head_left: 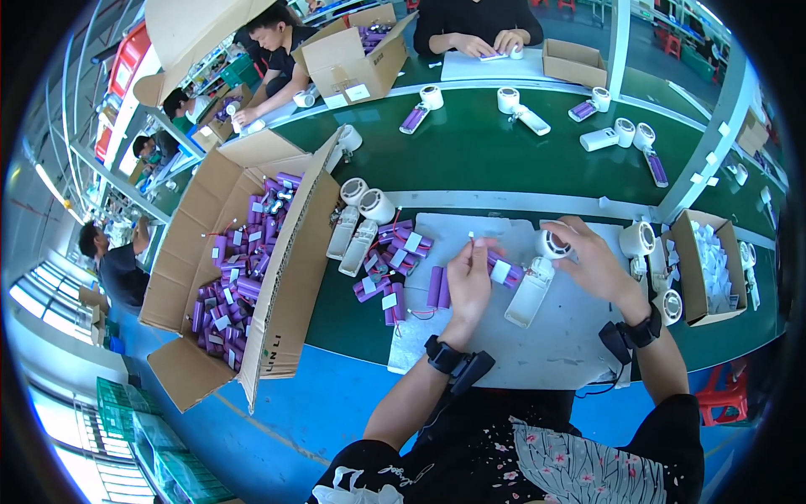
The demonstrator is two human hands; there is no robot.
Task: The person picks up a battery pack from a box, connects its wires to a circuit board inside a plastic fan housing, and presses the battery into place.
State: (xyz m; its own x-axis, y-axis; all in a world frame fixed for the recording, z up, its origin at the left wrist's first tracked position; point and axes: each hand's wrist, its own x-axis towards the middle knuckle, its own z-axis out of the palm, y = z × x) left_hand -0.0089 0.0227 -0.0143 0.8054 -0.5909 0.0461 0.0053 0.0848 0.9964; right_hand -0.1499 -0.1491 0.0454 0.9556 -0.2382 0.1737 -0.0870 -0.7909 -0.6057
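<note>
My left hand (470, 281) is closed in a pinch, a small white connector (472, 236) showing at its fingertips. Against its fingers lies a purple battery pack (505, 274) with a white label. With thumb and fingers around its round head, my right hand (594, 262) grips a white handheld fan (531, 296), whose handle casing lies open towards me. Both are over a pale work mat (554, 353). Left of my left hand are two purple cells (437, 287) and a loose pile of battery packs (393, 260) with thin wires.
A big open carton (290, 290) full of purple battery packs stands at left. Past a pale rail (504, 202), several fans lie on the green bench (470, 155). At right are a small box of white pieces (711, 269) and more fans (638, 240). Co-workers sit opposite.
</note>
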